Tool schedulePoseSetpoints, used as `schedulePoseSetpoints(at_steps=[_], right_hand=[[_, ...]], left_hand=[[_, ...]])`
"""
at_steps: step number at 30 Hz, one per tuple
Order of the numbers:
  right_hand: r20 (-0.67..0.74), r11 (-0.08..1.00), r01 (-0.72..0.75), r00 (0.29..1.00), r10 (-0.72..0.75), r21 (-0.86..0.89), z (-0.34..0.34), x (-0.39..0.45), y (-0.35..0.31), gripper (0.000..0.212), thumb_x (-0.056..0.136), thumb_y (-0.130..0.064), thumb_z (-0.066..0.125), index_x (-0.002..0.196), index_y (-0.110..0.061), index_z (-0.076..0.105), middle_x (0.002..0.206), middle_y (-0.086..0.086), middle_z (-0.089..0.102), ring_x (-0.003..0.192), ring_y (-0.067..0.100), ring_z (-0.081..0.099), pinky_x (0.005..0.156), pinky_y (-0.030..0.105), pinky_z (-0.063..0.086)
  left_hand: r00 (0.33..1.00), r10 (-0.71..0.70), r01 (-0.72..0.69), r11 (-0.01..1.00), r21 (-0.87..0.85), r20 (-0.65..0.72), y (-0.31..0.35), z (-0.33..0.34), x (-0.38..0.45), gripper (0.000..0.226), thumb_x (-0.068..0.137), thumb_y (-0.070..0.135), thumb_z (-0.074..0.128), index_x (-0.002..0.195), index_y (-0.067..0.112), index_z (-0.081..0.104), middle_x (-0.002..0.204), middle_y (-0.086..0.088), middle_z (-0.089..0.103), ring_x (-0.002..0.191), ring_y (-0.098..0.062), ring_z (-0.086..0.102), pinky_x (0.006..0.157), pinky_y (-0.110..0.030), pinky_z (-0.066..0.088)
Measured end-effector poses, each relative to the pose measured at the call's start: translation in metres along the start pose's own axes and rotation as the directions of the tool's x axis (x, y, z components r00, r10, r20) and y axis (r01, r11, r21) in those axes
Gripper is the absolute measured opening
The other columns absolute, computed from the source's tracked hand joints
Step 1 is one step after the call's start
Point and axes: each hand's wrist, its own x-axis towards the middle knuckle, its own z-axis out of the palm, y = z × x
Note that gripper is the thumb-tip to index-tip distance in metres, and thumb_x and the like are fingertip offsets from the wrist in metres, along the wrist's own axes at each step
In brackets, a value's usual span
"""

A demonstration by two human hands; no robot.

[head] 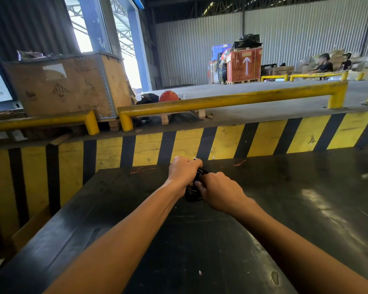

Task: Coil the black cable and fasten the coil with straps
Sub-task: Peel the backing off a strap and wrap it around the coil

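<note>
Head view: black cable [193, 193] is gathered into a small coil, held between both hands over the far middle of a black table [306, 209]; most of the coil is hidden by the hands, with loops showing below and between them; whether the coil touches the table cannot be told; no strap can be made out on it. Left hand [183, 170] is closed in a fist around the upper part of the coil, knuckles up; right hand [219, 193] is closed on the coil's right side, fingertips [198, 184] pinched at the loops; both forearms reach in from the bottom edge, bare.

Thin reddish strands [141, 169] lie on the table beyond the hands, to the left, well apart from the coil; another [239, 163] lies to the right near the far edge. Table surface is scuffed and glossy, with small white specks.

Beyond the table stands a wall [263, 139] striped yellow and black; above it run yellow rails [221, 100] along a raised concrete floor. A wooden crate [68, 85] stands at left behind the rails; an orange helmet [168, 96] sits near it. Further back, a red crate [244, 65] with a white arrow stands on a pallet against a corrugated wall; two people [325, 64] sit at far right.
</note>
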Motion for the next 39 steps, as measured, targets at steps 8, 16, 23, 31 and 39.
schedulePoseSetpoints(at_steps=[8, 16, 23, 31, 39], right_hand=[[-0.007, 0.950, -0.105, 0.994, 0.111, 0.294, 0.009, 0.004, 0.001, 0.026, 0.093, -0.034, 0.046, 0.092, -0.020, 0.068, 0.079, 0.001, 0.065, 0.070, 0.015, 0.063, 0.060, 0.032, 0.050], [-0.180, 0.821, -0.059, 0.964, 0.193, 0.569, 0.006, 0.000, -0.002, 0.018, 0.089, -0.020, 0.059, 0.089, -0.010, 0.075, 0.069, -0.008, 0.062, 0.060, -0.002, 0.057, 0.047, 0.006, 0.039], [0.170, 0.442, -0.281, 0.947, 0.275, 0.852, -0.015, 0.001, -0.004, 0.031, 0.092, -0.021, 0.047, 0.063, -0.015, 0.057, 0.050, -0.004, 0.047, 0.043, 0.008, 0.039, 0.046, 0.022, 0.030], [0.210, 0.538, -0.329, 0.939, 0.271, 0.776, -0.033, -0.004, 0.010, 0.036, 0.097, -0.031, 0.043, 0.077, -0.009, 0.064, 0.054, 0.000, 0.056, 0.044, 0.010, 0.043, 0.043, 0.021, 0.033], [0.235, 0.592, -0.376, 0.924, 0.303, 0.713, -0.029, -0.010, 0.025, 0.047, 0.093, -0.044, 0.048, 0.061, -0.012, 0.058, 0.044, -0.003, 0.047, 0.032, 0.005, 0.040, 0.036, 0.017, 0.031]], left_hand=[[0.998, 0.055, -0.055, 0.998, 0.007, -0.028, 0.000, 0.000, -0.003, 0.024, 0.084, 0.017, 0.058, 0.070, -0.002, 0.064, 0.066, -0.015, 0.057, 0.054, -0.024, 0.050, 0.049, -0.031, 0.039], [1.000, -0.017, 0.019, 0.976, -0.218, 0.009, 0.004, -0.005, -0.005, 0.021, 0.086, 0.014, 0.058, 0.067, 0.005, 0.058, 0.059, -0.009, 0.052, 0.041, -0.014, 0.044, 0.039, -0.026, 0.033], [0.974, 0.223, -0.224, 0.974, -0.015, -0.038, -0.010, -0.008, 0.002, 0.021, 0.090, 0.023, 0.057, 0.073, 0.011, 0.059, 0.073, -0.005, 0.057, 0.068, -0.018, 0.053, 0.060, -0.035, 0.045], [0.832, 0.553, -0.549, 0.815, 0.186, 0.034, -0.023, -0.002, -0.004, 0.024, 0.093, 0.028, 0.055, 0.076, 0.012, 0.063, 0.067, 0.004, 0.061, 0.062, -0.004, 0.056, 0.056, -0.013, 0.042], [0.724, 0.675, -0.690, 0.706, 0.162, 0.143, -0.037, 0.007, -0.014, 0.032, 0.097, 0.027, 0.048, 0.083, 0.004, 0.066, 0.070, -0.009, 0.066, 0.065, -0.017, 0.062, 0.057, -0.027, 0.052]])
